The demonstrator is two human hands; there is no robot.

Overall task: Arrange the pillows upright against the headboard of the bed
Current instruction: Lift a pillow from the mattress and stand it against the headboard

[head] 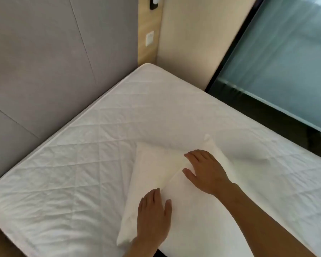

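Two white pillows lie flat on the quilted white mattress (93,164), near its front edge. One pillow (150,175) lies on the left, and a second pillow (195,216) partly overlaps it on the right. My left hand (153,217) rests palm down on the near part of the pillows, fingers apart. My right hand (206,171) presses flat on the far part, where the two pillows meet. The grey padded headboard (44,71) rises along the mattress's left side, a good way from the pillows.
A wooden wall strip with a white switch (149,38) and a dark fitting (153,3) stands at the bed's far corner. A beige wall and a dark-framed frosted glass panel (278,62) run along the right side of the bed.
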